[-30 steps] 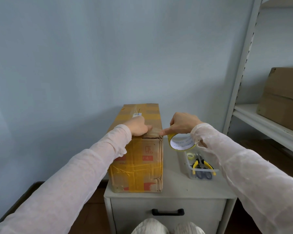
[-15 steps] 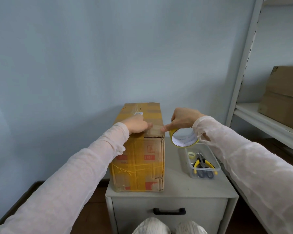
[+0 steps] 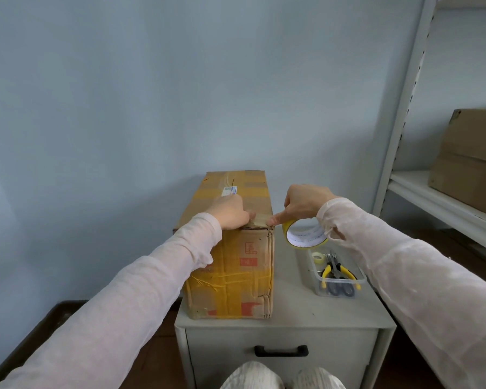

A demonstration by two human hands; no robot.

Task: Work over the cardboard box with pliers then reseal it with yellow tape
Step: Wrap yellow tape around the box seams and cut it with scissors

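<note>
Cardboard box [image 3: 244, 276], probably under left hand [image 3: 232, 213]

My left hand [image 3: 232, 211] presses a tape strip [image 3: 260, 219] onto the near top edge of the box [image 3: 236, 270], which stands on the worktop [image 3: 306, 313]. My right hand [image 3: 303, 202] grips the yellow tape roll [image 3: 303, 237] just beside the box's right corner, forefinger stretched out to touch the strip. To the right, a clear bin [image 3: 359, 279] holds yellow-handled pliers [image 3: 335, 273], scissors [image 3: 340, 290] and a small pale roll [image 3: 319, 257]. Two cartons [image 3: 472, 164] sit on a shelf [image 3: 432, 200] at far right.
</note>
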